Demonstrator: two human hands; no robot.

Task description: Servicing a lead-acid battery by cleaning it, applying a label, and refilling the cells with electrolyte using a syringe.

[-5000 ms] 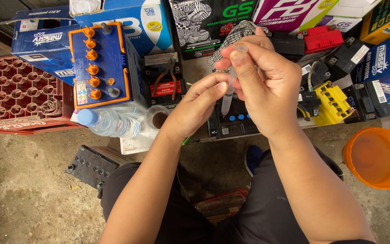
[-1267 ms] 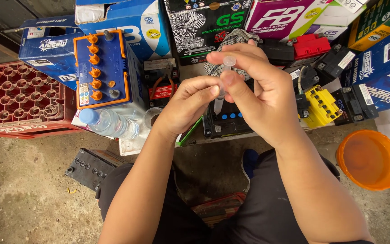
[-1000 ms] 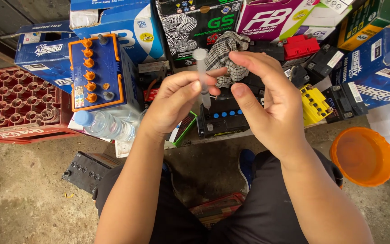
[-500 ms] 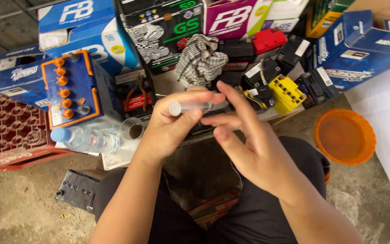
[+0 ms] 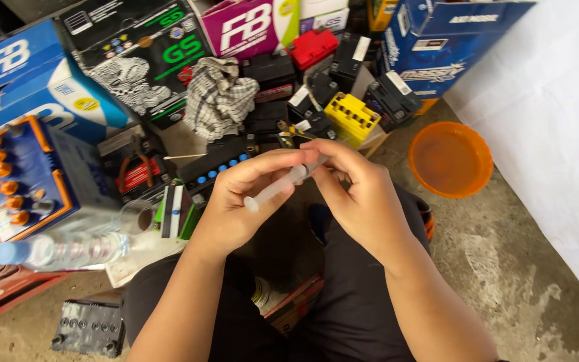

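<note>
- Left hand (image 5: 236,204) and right hand (image 5: 363,198) are together in front of the chest, both pinched on a slim clear plastic syringe-like tube (image 5: 283,184) held slantwise between them.
- The tube's upper end is hidden under the right hand's fingertips (image 5: 323,164); whether anything is fitted there cannot be made out. Its lower flanged end sticks out free past the left thumb.
- Below the hands, a black battery with a row of blue caps (image 5: 219,164) is partly covered by the left hand.
- A clear plastic water bottle with blue cap (image 5: 61,249) is motion-blurred; the blue battery with orange caps (image 5: 25,181) is cut by the left edge.
- An orange round plastic bowl (image 5: 450,159) sits on the concrete floor (image 5: 531,268), well apart to the right.
- Against half a second earlier: the view has swung, the checked cloth (image 5: 219,97) now sits nearer centre, and the right hand has closed onto the tube instead of hovering open beside it.
</note>
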